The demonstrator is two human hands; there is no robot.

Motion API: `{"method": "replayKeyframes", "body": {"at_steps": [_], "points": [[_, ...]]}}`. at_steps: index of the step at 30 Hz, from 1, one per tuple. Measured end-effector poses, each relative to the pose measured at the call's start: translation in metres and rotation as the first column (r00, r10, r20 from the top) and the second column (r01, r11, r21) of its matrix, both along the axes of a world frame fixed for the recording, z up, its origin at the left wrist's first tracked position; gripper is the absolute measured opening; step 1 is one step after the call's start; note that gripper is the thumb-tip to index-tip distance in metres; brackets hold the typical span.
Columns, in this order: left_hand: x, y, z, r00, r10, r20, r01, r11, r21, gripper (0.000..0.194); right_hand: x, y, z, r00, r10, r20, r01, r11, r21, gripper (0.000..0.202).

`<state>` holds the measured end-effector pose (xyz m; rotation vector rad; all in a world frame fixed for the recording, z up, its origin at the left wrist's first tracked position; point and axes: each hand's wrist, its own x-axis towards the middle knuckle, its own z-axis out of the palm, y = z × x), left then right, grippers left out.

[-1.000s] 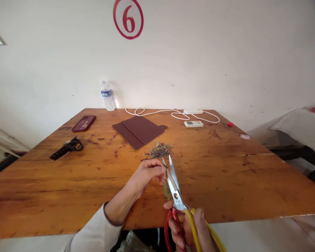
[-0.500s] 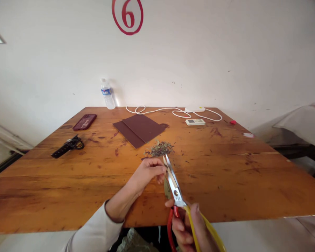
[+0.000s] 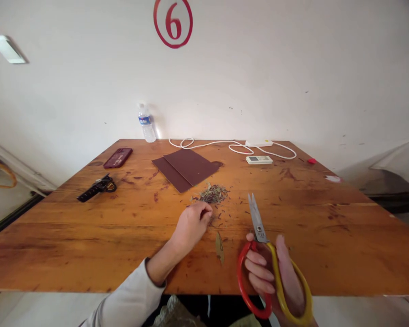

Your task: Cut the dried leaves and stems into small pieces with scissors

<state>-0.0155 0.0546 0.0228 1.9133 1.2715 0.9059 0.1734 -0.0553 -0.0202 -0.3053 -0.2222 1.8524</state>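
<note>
My right hand [image 3: 262, 272] grips a pair of scissors [image 3: 258, 222] by its red and yellow handles, the blades slightly apart and pointing away from me. My left hand [image 3: 192, 226] rests low over the table, fingertips pinched together; whatever they hold, if anything, is hidden. Just beyond those fingers lies a heap of dried, cut-up plant bits [image 3: 214, 194], with loose pieces scattered on its near and right sides. A whole dried leaf [image 3: 219, 248] lies flat on the wood between my two hands.
Two dark brown boards [image 3: 191, 165] overlap behind the heap. To the left are a phone [image 3: 118, 158] and a black strap-like item [image 3: 97, 187]. A water bottle [image 3: 146, 125], a white power strip [image 3: 259, 143] with its cord and a white remote [image 3: 259, 160] stand or lie toward the wall.
The scissors have moved right, away from my left hand, and their handles have spread wider. My left hand has lowered toward the table by the heap. The view has shifted slightly left.
</note>
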Motion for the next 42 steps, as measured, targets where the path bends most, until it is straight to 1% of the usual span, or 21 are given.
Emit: {"method": "replayKeyframes", "body": {"at_steps": [3, 5, 6, 7, 8, 9, 12, 14, 18, 21, 23, 26, 29, 30, 31, 32, 33, 35, 36, 39, 42], "points": [[-0.004, 0.013, 0.009, 0.998, 0.049, -0.05, -0.045, 0.997, 0.063, 0.019, 0.002, 0.001, -0.001, 0.999, 0.03, -0.016, -0.03, 1.0, 0.005, 0.044], [-0.003, 0.03, 0.019, 0.991, 0.043, -0.128, -0.027, 0.992, 0.127, 0.019, 0.003, 0.0, 0.0, 0.999, 0.04, -0.019, -0.04, 0.999, 0.001, 0.042], [-0.001, 0.041, 0.024, 0.976, 0.028, -0.214, 0.007, 0.987, 0.16, 0.019, 0.003, 0.0, 0.001, 0.999, 0.038, -0.02, -0.038, 0.999, -0.001, 0.041], [0.002, 0.053, 0.029, 0.943, 0.007, -0.332, 0.059, 0.981, 0.187, 0.02, 0.003, 0.0, 0.001, 0.999, 0.034, -0.023, -0.034, 0.999, -0.004, 0.039], [0.005, 0.065, 0.032, 0.885, -0.024, -0.465, 0.126, 0.974, 0.189, 0.023, 0.003, 0.001, 0.002, 0.999, 0.032, -0.025, -0.032, 0.999, -0.006, 0.038], [0.01, 0.077, 0.034, 0.856, -0.049, -0.514, 0.161, 0.971, 0.174, 0.024, 0.003, 0.001, 0.002, 0.999, 0.032, -0.026, -0.032, 0.999, -0.01, 0.038], [0.023, 0.106, 0.03, 0.799, -0.096, -0.594, 0.224, 0.964, 0.145, 0.03, 0.003, 0.0, 0.002, 0.999, 0.045, -0.031, -0.045, 0.999, 0.002, 0.038], [0.031, 0.115, 0.024, 0.765, -0.109, -0.634, 0.244, 0.961, 0.128, 0.032, 0.003, -0.001, 0.002, 0.998, 0.054, -0.032, -0.053, 0.998, 0.022, 0.038], [0.036, 0.12, 0.016, 0.727, -0.097, -0.68, 0.242, 0.963, 0.121, 0.027, 0.004, -0.003, 0.001, 0.997, 0.076, -0.031, -0.075, 0.996, 0.046, 0.038], [0.03, 0.117, 0.02, 0.745, -0.051, -0.666, 0.197, 0.97, 0.146, 0.02, 0.004, -0.003, 0.001, 0.996, 0.08, -0.024, -0.08, 0.997, 0.022, 0.037], [0.02, 0.113, 0.025, 0.774, -0.007, -0.633, 0.149, 0.974, 0.171, 0.018, 0.004, -0.003, 0.002, 0.996, 0.08, -0.024, -0.08, 0.997, 0.011, 0.038], [0.004, 0.099, 0.031, 0.837, 0.079, -0.541, 0.049, 0.974, 0.219, 0.021, 0.005, -0.003, 0.0, 0.995, 0.103, -0.02, -0.102, 0.995, 0.018, 0.038], [-0.009, 0.078, 0.031, 0.899, 0.138, -0.415, -0.038, 0.97, 0.241, 0.02, 0.004, -0.001, -0.003, 0.992, 0.128, -0.006, -0.127, 0.991, 0.029, 0.037], [-0.012, 0.071, 0.029, 0.928, 0.155, -0.339, -0.077, 0.97, 0.232, 0.02, 0.004, 0.0, -0.003, 0.991, 0.132, 0.0, -0.132, 0.991, 0.033, 0.037], [-0.012, 0.064, 0.027, 0.978, 0.163, -0.13, -0.141, 0.976, 0.165, 0.019, 0.003, 0.001, -0.003, 0.99, 0.142, 0.006, -0.142, 0.989, 0.04, 0.037], [-0.012, 0.058, 0.024, 0.984, 0.171, 0.044, -0.175, 0.981, 0.085, 0.019, 0.002, 0.001, -0.003, 0.988, 0.151, 0.016, -0.152, 0.987, 0.048, 0.037], [-0.011, 0.053, 0.02, 0.969, 0.185, 0.166, -0.19, 0.982, 0.014, 0.017, 0.001, 0.002, -0.003, 0.987, 0.16, 0.03, -0.161, 0.985, 0.056, 0.037], [-0.006, 0.044, 0.015, 0.925, 0.205, 0.32, -0.169, 0.976, -0.137, 0.012, -0.003, 0.002, -0.001, 0.984, 0.161, 0.08, -0.165, 0.985, 0.052, 0.037], [-0.003, 0.042, 0.012, 0.906, 0.216, 0.365, -0.162, 0.971, -0.175, 0.01, -0.005, 0.001, 0.001, 0.981, 0.156, 0.112, -0.161, 0.986, 0.035, 0.037], [0.004, 0.037, 0.009, 0.848, 0.275, 0.454, -0.189, 0.956, -0.225, 0.006, -0.012, -0.004, 0.003, 0.966, 0.162, 0.201, -0.159, 0.987, -0.029, 0.043], [0.005, 0.036, 0.009, 0.758, 0.348, 0.552, -0.185, 0.926, -0.329, 0.012, -0.02, -0.01, 0.005, 0.954, 0.18, 0.241, -0.171, 0.984, -0.056, 0.061]]}}
